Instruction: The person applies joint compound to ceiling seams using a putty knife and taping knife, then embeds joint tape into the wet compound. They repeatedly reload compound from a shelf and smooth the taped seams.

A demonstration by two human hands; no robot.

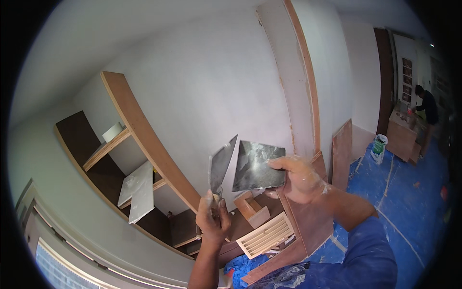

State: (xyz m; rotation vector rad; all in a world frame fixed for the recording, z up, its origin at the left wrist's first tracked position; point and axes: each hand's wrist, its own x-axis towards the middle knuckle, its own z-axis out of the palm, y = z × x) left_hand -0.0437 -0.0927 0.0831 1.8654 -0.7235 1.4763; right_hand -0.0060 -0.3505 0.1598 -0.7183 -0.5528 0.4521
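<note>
Before the white wall, my left hand [211, 224] is closed round the handle of a putty knife [222, 166], its grey blade pointing up. My right hand [304, 182], whitened with dust or filler, pinches a square, smeared metal scraper plate [257, 166] between thumb and fingers. The plate stands almost upright just right of the knife's blade, with a narrow gap widening toward the bottom. Most of the knife's handle is covered by my fingers.
Wooden shelving [144, 132] rises at the left, with pale boards [142, 200] resting on it. A slatted wooden vent panel [264, 236] lies below my hands. Blue sheeting [370, 212] covers the floor at right. Farther back, another person [426, 103] stands by a wooden box [402, 132].
</note>
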